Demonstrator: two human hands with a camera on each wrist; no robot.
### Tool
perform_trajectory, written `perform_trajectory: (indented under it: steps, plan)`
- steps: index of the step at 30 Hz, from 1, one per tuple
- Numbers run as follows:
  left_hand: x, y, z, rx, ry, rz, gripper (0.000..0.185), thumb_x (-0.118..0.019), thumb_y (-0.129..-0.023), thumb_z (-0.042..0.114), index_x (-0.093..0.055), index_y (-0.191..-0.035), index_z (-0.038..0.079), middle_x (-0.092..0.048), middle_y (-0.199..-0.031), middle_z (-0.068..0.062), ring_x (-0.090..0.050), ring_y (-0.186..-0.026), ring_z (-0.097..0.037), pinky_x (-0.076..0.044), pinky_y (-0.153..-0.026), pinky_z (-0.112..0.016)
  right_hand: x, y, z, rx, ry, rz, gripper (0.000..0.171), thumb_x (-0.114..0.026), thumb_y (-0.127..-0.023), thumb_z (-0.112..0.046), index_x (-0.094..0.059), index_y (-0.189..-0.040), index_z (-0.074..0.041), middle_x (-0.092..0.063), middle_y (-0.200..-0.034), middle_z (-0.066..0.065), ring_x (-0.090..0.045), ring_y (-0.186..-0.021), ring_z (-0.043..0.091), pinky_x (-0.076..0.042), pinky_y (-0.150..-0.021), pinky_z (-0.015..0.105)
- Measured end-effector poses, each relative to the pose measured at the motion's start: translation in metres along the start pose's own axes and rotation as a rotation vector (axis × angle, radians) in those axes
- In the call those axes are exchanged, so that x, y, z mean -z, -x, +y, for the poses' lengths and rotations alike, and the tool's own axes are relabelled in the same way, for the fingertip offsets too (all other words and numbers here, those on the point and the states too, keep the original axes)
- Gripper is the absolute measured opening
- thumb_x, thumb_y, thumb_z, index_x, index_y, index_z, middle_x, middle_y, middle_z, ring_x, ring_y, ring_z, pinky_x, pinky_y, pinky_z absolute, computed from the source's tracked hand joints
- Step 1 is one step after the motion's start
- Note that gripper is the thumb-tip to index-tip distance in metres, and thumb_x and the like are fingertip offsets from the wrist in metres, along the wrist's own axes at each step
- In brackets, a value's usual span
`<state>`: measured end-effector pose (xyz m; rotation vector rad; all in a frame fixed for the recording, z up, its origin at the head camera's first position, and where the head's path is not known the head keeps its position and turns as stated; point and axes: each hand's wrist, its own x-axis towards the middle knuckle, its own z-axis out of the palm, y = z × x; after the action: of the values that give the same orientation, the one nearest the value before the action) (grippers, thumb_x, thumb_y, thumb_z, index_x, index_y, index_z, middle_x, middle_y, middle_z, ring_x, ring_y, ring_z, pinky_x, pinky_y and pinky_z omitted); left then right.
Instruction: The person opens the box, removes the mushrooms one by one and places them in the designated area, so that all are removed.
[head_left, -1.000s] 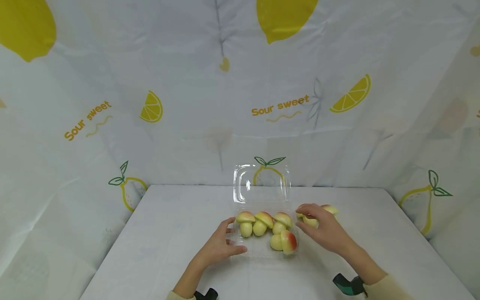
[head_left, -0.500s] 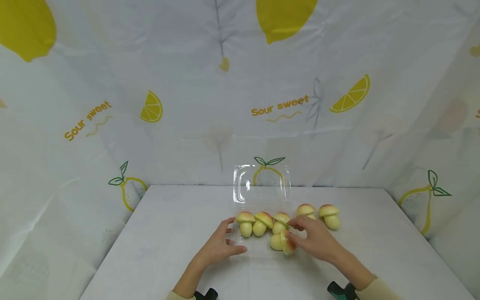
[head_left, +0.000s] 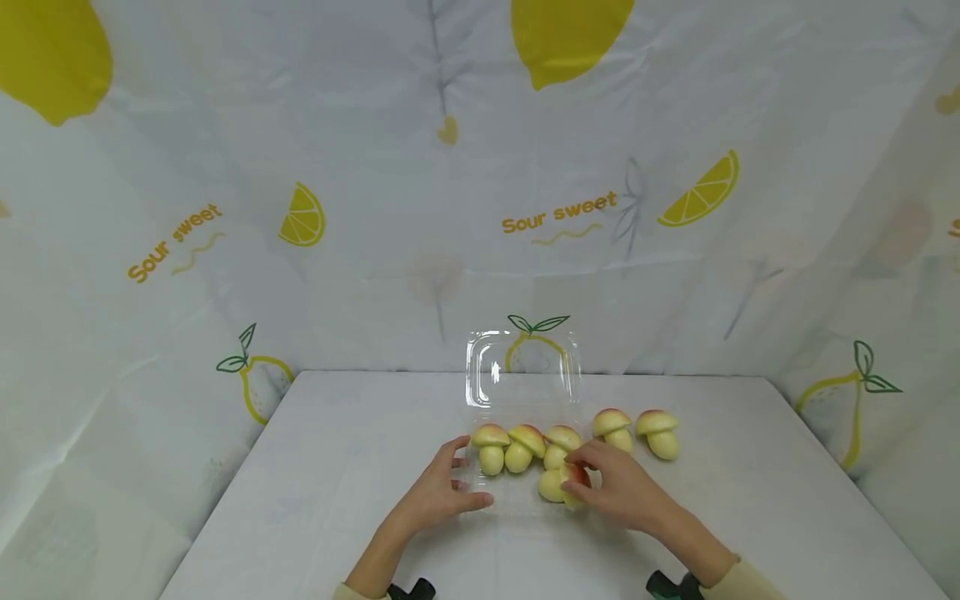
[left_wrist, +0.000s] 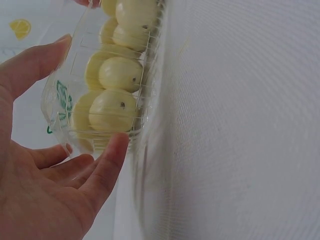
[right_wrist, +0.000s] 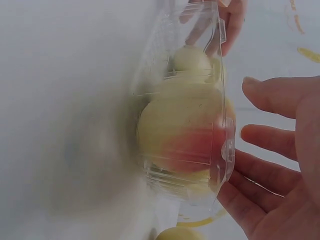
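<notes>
A clear plastic box (head_left: 510, 504) stands with its lid (head_left: 522, 371) raised at the back. Three yellow toy mushrooms with reddish caps, one the middle mushroom (head_left: 524, 448), form a row inside it. Another mushroom (head_left: 551, 486) lies sideways at the front right of the box. At the box's left side, my left hand (left_wrist: 50, 190) holds the wall between thumb and fingers. My right hand (head_left: 626, 492) is over the right edge, fingertips above the sideways mushroom's red cap. In the right wrist view its thumb and index finger (right_wrist: 270, 140) are spread, with nothing between them.
Two more mushrooms, a nearer one (head_left: 612, 429) and a farther one (head_left: 658, 433), lie on the white table (head_left: 337, 467) right of the box. Behind the table hangs a white curtain (head_left: 375, 292) printed with lemons.
My right hand has moved left from the two loose mushrooms to above the sideways mushroom, uncovering the loose pair. My left hand has stayed on the box.
</notes>
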<state>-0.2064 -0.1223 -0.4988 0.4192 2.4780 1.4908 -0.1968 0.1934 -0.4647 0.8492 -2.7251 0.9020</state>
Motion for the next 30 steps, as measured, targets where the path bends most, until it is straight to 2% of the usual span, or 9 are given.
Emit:
perform_trajectory:
  steps: [5,18,23,30]
  plan:
    - [0.001,0.000,-0.002,0.001,0.006,0.003,0.098,-0.086,-0.082,0.034,-0.029,-0.157,0.008,-0.045,-0.147,-0.025,-0.063,-0.111,-0.038,-0.055,-0.087,-0.049,-0.002,-0.001,-0.004,0.007,-0.052,-0.027,0.016,-0.080,-0.089,-0.023,-0.068,-0.097,-0.017,-0.060,-0.096,-0.009,-0.058,-0.091,0.014,-0.055,-0.080,0.036]
    - [0.000,0.003,0.004,-0.012,0.011,0.000,0.097,-0.086,-0.082,0.030,-0.029,-0.156,0.006,-0.044,-0.147,-0.027,-0.062,-0.112,-0.040,-0.054,-0.088,-0.051,-0.010,-0.013,-0.001,0.029,-0.173,-0.123,0.029,-0.080,-0.090,-0.022,-0.069,-0.111,-0.008,-0.064,-0.109,-0.001,-0.067,-0.096,0.020,-0.059,-0.081,0.035]
    - [0.000,0.003,0.002,-0.004,0.006,0.001,0.097,-0.085,-0.082,0.031,-0.029,-0.157,0.007,-0.045,-0.147,-0.025,-0.062,-0.112,-0.039,-0.054,-0.089,-0.051,-0.014,-0.018,0.001,0.023,-0.161,-0.152,0.033,-0.082,-0.088,-0.025,-0.068,-0.113,-0.009,-0.064,-0.112,-0.001,-0.069,-0.096,0.019,-0.058,-0.082,0.037]
    - [0.001,0.002,0.002,-0.002,0.007,-0.004,0.096,-0.085,-0.083,0.032,-0.028,-0.157,0.007,-0.046,-0.146,-0.025,-0.062,-0.112,-0.038,-0.054,-0.089,-0.051,-0.019,-0.024,0.005,0.036,-0.152,-0.127,0.033,-0.085,-0.083,-0.023,-0.069,-0.109,-0.010,-0.059,-0.108,-0.004,-0.063,-0.096,0.015,-0.058,-0.083,0.033]
